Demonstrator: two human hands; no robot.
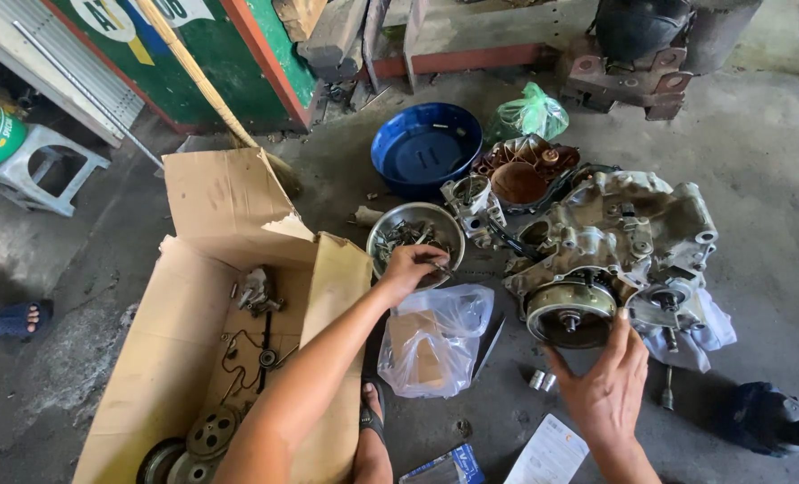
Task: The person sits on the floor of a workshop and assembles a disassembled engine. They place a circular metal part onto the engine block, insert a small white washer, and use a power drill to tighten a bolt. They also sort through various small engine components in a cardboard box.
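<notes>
cardboard box (pixel 204 305), plastic bag (pixel 435 345) beside engine (pixel 614 251)

On the concrete floor (pixel 758 179), the left hand (pixel 410 267) picks at small parts in a metal bowl (pixel 390 224), while the right hand (pixel 610 387) touches the round flywheel (pixel 570 309) of an engine block (pixel 619 242). A cardboard box (pixel 211 296) lies open beside them.

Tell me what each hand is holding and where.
Left hand pinches something small over the round metal bowl; unclear what. Right hand touches the grey engine's round flywheel.
</notes>
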